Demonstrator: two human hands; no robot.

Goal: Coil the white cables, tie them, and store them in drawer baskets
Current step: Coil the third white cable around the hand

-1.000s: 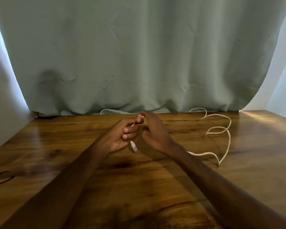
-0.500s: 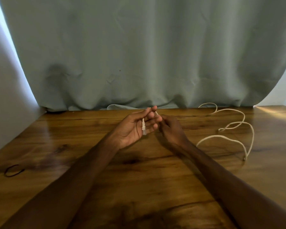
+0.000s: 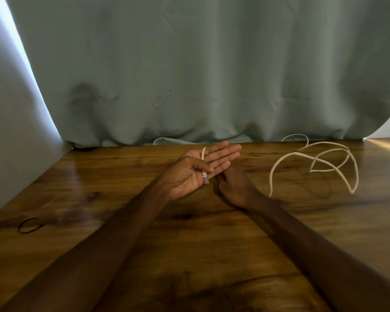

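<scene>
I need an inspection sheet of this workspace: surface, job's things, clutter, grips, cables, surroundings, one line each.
Surface: wooden table, glossy, dark grain marks.
Job's things: one white cable; a black band lying near the table's left edge; no drawer baskets seen.
Clutter: nothing seen.
Grips: left hand palm up, fingers straight, thumb pinning the cable's plug end; right hand beside it, lower, fingers hidden.
Cables: the rest of the white cable lies in loose loops on the table's right side, not coiled.
Surroundings: grey-green curtain behind the table; pale wall on the left.
</scene>
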